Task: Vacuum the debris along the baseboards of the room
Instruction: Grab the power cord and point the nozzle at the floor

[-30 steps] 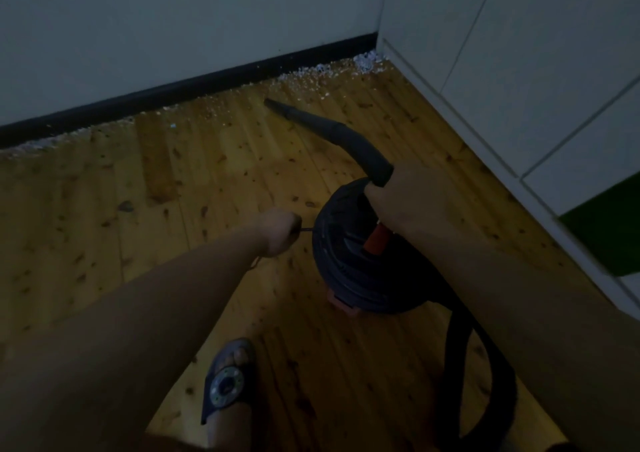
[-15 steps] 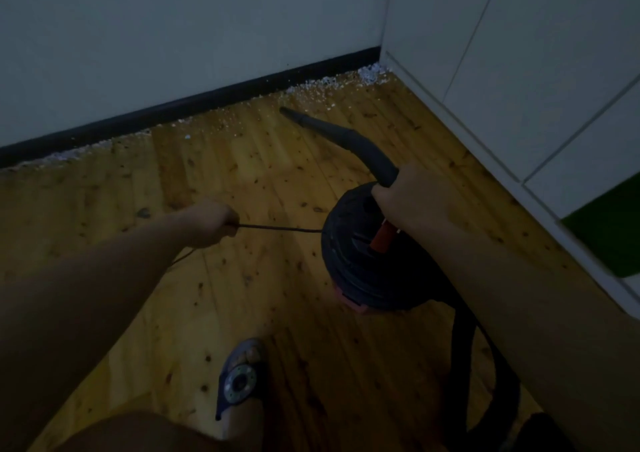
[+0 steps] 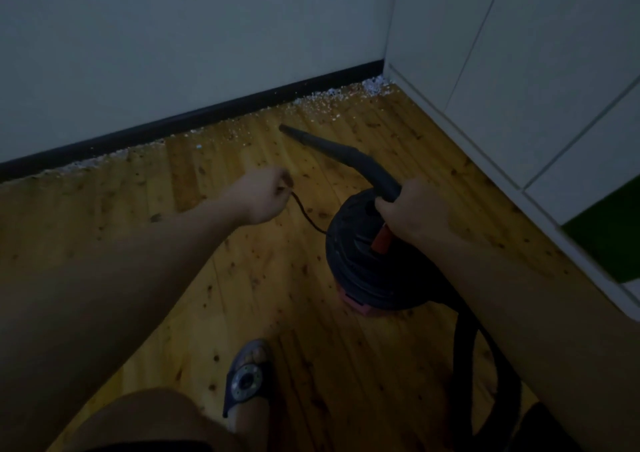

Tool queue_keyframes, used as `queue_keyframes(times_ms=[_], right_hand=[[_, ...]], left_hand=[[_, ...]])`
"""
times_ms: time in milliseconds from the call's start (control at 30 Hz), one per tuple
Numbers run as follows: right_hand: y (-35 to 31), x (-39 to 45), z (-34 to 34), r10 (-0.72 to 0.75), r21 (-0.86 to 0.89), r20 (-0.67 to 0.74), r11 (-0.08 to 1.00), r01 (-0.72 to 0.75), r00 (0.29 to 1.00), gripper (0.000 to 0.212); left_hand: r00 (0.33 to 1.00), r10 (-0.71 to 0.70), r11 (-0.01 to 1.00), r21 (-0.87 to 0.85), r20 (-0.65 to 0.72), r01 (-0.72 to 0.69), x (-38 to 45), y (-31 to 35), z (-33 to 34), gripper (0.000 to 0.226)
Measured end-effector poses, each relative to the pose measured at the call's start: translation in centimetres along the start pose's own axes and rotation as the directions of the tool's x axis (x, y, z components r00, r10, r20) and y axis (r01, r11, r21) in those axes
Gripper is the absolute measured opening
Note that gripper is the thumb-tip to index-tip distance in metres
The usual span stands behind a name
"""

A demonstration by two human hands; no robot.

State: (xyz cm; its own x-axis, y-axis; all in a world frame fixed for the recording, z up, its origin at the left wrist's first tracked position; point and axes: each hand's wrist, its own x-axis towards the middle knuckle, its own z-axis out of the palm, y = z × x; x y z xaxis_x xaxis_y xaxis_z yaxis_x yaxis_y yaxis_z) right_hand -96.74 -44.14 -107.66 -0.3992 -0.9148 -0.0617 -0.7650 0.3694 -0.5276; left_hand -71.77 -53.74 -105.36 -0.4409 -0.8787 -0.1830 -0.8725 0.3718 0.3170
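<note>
Risk first: the cord (image 3: 308, 214) runs from the left hand (image 3: 265, 195) down to the vacuum (image 3: 367, 254); a hard tug would likely tip or drag the canister. The hose (image 3: 485, 365) loops on the floor (image 3: 121, 230) near right, close to the foot in a sandal (image 3: 247, 379), so a step back may snag it. Dim light also makes missed crumbs likely.

Left hand pinches the cord, fingers curled round it, held above the floor left of the canister. Right hand (image 3: 412, 209) is clenched round the base of the nozzle (image 3: 332, 148), just over the canister top.

Debris (image 3: 322, 103) lies as pale crumbs along the black baseboard (image 3: 207, 114) at the far wall, thickest in the far right corner by the white cabinet (image 3: 519, 70), thinning to the left. Nozzle tip points at that strip but stops short of it, apart from the crumbs; debris is beyond the right hand, well apart from it. Nothing looks vacuumed yet, judging by the full line of crumbs.
</note>
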Motion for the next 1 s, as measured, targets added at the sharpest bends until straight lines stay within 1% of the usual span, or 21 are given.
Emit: queue_keyframes(times_ms=[67,100,167,200,233,300,367,500,567,633,667,733,800,833,933,1000], right_hand=[[0.2,-0.3,-0.5,-0.005,0.018,0.006,1.0,0.005,1.0,0.037],[0.3,-0.5,-0.9,-0.006,0.03,0.008,1.0,0.006,1.0,0.036],[0.6,-0.9,-2.0,-0.014,0.005,-0.016,1.0,0.014,1.0,0.036],[0.6,-1.1,-2.3,-0.018,-0.014,-0.036,1.0,0.017,0.999,0.036],[0.8,-1.3,-2.7,-0.015,-0.015,-0.058,1.0,0.014,0.998,0.036],[1.2,-1.4,-3.3,0.0,0.017,-0.078,1.0,0.001,0.997,0.035],[1.7,-1.5,-3.7,0.002,0.029,-0.099,1.0,0.001,0.995,0.035],[2.9,-1.5,-4.7,0.013,0.087,-0.129,0.996,-0.001,0.992,0.038],[3.3,-1.6,-5.0,0.005,0.077,-0.14,0.997,0.006,0.99,0.039],[3.8,-1.8,-5.4,0.009,0.101,-0.146,0.995,0.006,0.989,0.04],[3.9,-2.0,-5.6,0.011,0.113,-0.141,0.994,0.005,0.99,0.04],[4.1,-2.2,-6.0,0.024,0.121,-0.113,0.993,-0.01,0.993,0.04],[4.2,-2.3,-6.5,0.043,0.121,-0.095,0.992,-0.031,0.995,0.04],[4.2,-2.2,-6.7,0.062,0.13,-0.089,0.99,-0.05,0.994,0.04],[4.3,-1.9,-6.7,0.125,0.212,-0.052,0.971,-0.111,0.991,0.035],[4.1,-1.9,-6.5,0.166,0.273,-0.029,0.95,-0.152,0.986,0.032]], left_hand=[[0.999,-0.044,0.981,-0.191,0.0,0.043,0.3,3.4,0.0,0.023],[0.998,-0.063,0.955,-0.288,0.026,0.068,0.4,5.1,0.0,0.019],[0.993,-0.051,0.881,-0.464,0.105,0.094,0.7,8.1,0.4,0.013],[0.99,-0.025,0.856,-0.508,0.137,0.092,0.7,9.2,0.8,0.01],[0.988,0.01,0.856,-0.512,0.152,0.07,0.9,10.2,1.2,0.009],[0.985,0.048,0.893,-0.45,0.163,0.031,1.3,12.2,2.3,0.007],[0.987,0.042,0.91,-0.414,0.154,0.025,1.7,14.1,3.8,0.012],[0.98,0.039,0.936,-0.352,0.197,0.034,3.0,18.1,7.2,0.017],[0.987,-0.024,0.944,-0.321,0.16,0.075,3.9,18.9,8.4,0.022],[0.987,-0.105,0.929,-0.343,0.119,0.14,4.7,19.1,9.3,0.026],[0.985,-0.122,0.917,-0.366,0.126,0.16,4.9,18.8,9.6,0.027],[0.981,-0.091,0.893,-0.421,0.171,0.156,5.3,18.1,9.8,0.03],[0.972,-0.019,0.886,-0.447,0.235,0.126,5.4,17.5,9.4,0.032],[0.962,0.008,0.897,-0.427,0.275,0.115,5.5,17.3,9.1,0.029],[0.931,0.024,0.955,-0.284,0.365,0.087,5.2,16.7,8.2,0.017],[0.912,0.042,0.983,-0.18,0.408,0.035,4.5,16.2,7.6,0.016]])
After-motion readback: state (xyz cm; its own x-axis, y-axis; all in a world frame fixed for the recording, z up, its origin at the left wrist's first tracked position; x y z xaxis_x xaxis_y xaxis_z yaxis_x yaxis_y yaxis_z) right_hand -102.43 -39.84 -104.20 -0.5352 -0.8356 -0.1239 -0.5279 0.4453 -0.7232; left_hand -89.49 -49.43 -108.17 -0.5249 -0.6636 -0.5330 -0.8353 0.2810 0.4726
